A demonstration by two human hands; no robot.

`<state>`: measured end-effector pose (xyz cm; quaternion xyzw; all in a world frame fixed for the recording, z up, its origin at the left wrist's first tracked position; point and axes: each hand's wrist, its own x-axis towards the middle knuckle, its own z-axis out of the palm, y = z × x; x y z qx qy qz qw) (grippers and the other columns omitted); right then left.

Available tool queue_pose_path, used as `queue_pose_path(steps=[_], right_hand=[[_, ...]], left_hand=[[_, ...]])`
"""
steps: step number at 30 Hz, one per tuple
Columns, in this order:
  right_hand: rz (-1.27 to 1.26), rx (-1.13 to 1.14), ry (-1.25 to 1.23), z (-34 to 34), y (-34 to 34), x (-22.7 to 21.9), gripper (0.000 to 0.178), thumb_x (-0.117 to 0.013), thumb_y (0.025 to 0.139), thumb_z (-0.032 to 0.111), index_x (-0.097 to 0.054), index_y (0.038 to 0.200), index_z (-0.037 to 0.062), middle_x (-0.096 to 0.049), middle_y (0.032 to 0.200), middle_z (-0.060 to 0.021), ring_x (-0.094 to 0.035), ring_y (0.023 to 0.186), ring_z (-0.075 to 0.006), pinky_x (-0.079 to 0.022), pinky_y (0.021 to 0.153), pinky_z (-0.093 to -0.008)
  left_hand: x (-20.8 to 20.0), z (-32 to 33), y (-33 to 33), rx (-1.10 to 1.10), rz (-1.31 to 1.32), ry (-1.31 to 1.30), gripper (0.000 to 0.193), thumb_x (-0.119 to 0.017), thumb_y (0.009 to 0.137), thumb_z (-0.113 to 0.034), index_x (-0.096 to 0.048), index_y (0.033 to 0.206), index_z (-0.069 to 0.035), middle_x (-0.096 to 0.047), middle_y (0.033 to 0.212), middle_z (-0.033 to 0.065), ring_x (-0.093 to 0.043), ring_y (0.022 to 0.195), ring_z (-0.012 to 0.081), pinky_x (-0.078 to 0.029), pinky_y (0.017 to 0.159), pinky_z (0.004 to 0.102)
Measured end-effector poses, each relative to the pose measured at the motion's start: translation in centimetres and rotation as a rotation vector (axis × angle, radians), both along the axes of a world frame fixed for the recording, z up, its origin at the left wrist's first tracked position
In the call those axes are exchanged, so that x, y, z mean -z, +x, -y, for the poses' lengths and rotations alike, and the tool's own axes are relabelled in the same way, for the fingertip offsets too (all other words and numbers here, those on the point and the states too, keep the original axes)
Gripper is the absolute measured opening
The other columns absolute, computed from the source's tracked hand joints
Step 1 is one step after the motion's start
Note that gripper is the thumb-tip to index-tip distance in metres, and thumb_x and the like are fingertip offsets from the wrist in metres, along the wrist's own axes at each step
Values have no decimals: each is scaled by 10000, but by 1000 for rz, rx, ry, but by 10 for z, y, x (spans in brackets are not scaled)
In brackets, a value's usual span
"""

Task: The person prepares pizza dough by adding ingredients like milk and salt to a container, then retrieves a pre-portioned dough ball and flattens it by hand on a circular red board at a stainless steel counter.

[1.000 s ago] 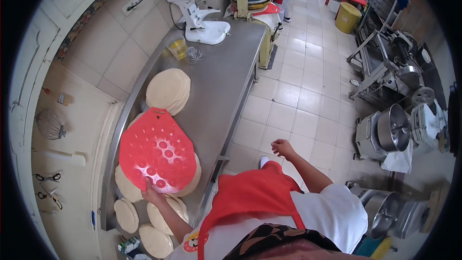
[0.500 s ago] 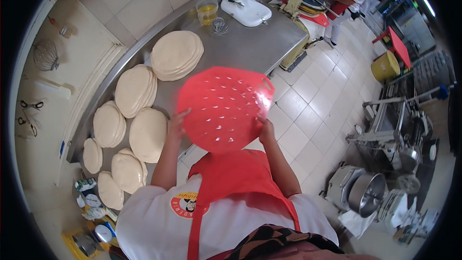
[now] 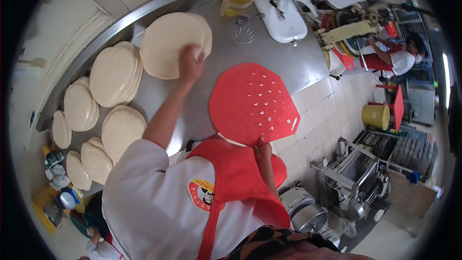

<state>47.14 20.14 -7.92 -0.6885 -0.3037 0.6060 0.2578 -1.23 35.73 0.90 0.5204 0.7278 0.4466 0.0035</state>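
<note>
A red, many-sided flat plastic sheet point(image 3: 236, 101) with rows of small whitish marks and a slot near one corner lies level in front of me, over the table's near edge. My right hand point(image 3: 263, 151) is closed on its near edge. A pale strip shows under that edge; what it is I cannot make out. My left hand point(image 3: 191, 63), somewhat blurred, reaches onto the far dough stack point(image 3: 166, 43), thumb apart from the fingers. That stack is of round, flat, pale dough discs. Beside it stands another dough stack point(image 3: 113, 74), with several smaller ones nearer me.
On the steel table point(image 3: 308, 62) are a tub of yellow liquid point(image 3: 237, 0), a wire whisk point(image 3: 241, 30) and a white stand mixer point(image 3: 281, 14). A co-worker point(image 3: 402, 62) stands at the machine on the right. A yellow bucket point(image 3: 376, 116) and metal equipment point(image 3: 353, 178) stand on the tiled floor.
My left hand has let go of the red sheet and moved up to the far dough stack. The sheet has gone right and lies flatter, still in my right hand. The view has turned.
</note>
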Motion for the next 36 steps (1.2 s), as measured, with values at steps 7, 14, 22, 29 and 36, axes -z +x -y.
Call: queue_pose_path(steps=[7,14,22,29,36], right_hand=[[138,-432,-292,-47,-54,-27,327,-662,971,197,-573,1219,4,-685,888,-152,-664,655,-283,-559,582,-394],[864,-1038,566,-134,-131,-79,807,-728,864,510,-410,1519,162,-316,1584,-228,-308,1446,-446,-312,1118,-603],[919,-1135,434,-166,-190,-63,1084,-727,803,652,-168,1637,241,-18,1702,-178,19,1539,-498,-129,1124,-785],[973,-1274,373,-174,-190,-65,1111,-680,834,676,-70,1646,225,61,1693,-213,31,1529,-523,-160,1122,-780],[815,-1173,343,-179,-185,-66,1124,-751,820,590,-108,1639,166,-27,1693,-210,-52,1535,-500,-245,1121,-743]], left_hand=[[17,-36,-220,-607,-91,-508,602,-718,877,-501,-602,1366,-170,-523,1430,94,-475,1331,336,-425,1045,554],[20,-39,-216,-387,-91,-371,497,-776,827,-511,-699,1168,-159,-598,1260,56,-548,1232,283,-450,981,536],[-47,-3,-167,275,222,-188,268,-865,781,-196,-679,942,-90,-701,1030,115,-676,922,323,-547,819,401],[-40,-24,-177,-51,-108,-593,333,-728,893,-337,-703,1088,-68,-727,1018,180,-700,973,371,-541,830,468],[-158,18,-60,300,77,-595,226,-721,911,-165,-717,1086,-23,-723,941,181,-697,834,295,-532,782,367]])
